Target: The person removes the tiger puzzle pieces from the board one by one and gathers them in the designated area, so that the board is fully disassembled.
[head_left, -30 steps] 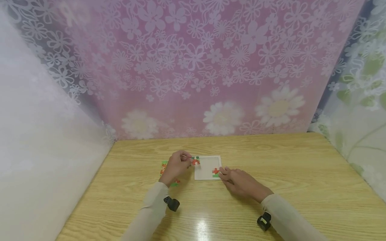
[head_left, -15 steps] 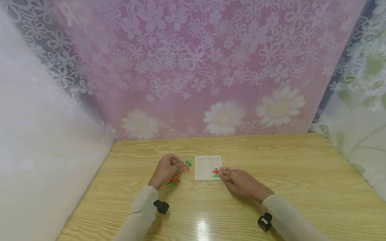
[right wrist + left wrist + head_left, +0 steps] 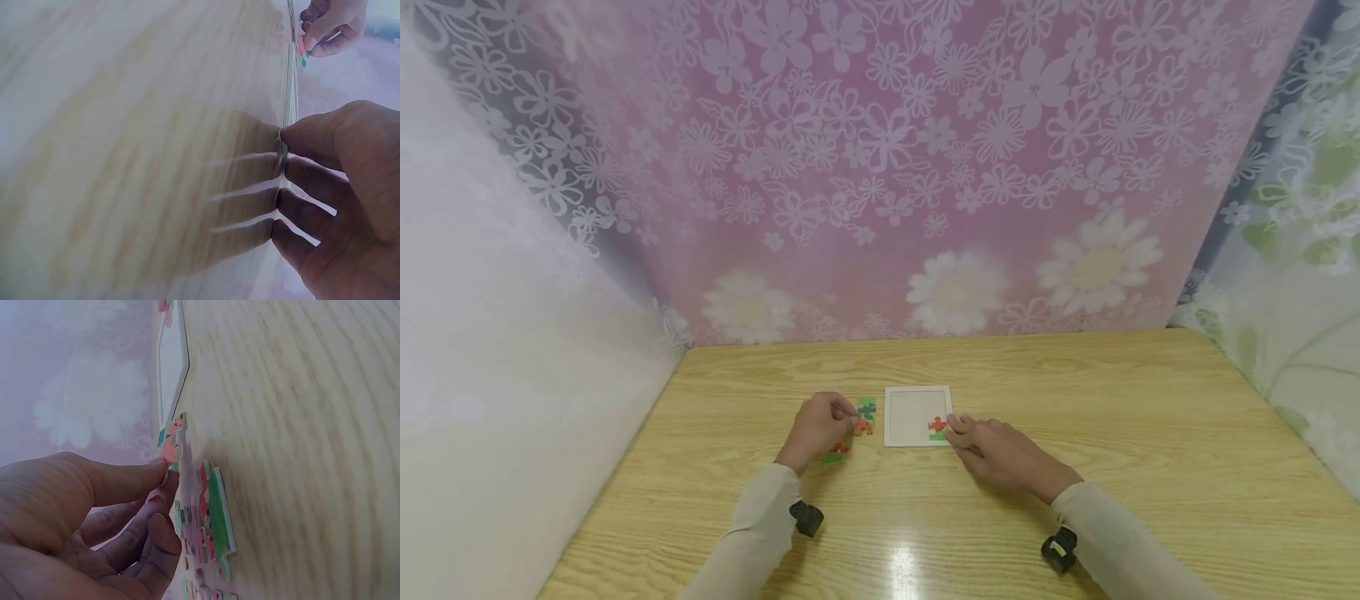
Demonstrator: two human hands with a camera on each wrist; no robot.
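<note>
My left hand [image 3: 816, 427] pinches a jigsaw piece [image 3: 172, 447] with orange and teal print between thumb and forefinger, just left of the puzzle tray. In the head view, a green and teal patch [image 3: 867, 404] lies beyond the orange; whether it is a separate piece, I cannot tell. Thumb and fingertips of my right hand [image 3: 1003, 454] grip the right edge of the white-rimmed tray [image 3: 917, 389]. Inside its lower right corner sits an orange and green corner piece [image 3: 937, 428]. Several loose pieces [image 3: 215, 515] lie beneath and beside my left hand, which partly hides them.
The wood-grain table [image 3: 1075, 383] extends on both sides of the tray. A pink flowered cloth [image 3: 880, 208] hangs behind its far edge, with pale cloths at left and right. A small black camera sits on each wrist.
My left hand has moved left from the tray's upper left corner, carrying the piece, then shifted slightly right and lower. My right hand stays at the tray's edge.
</note>
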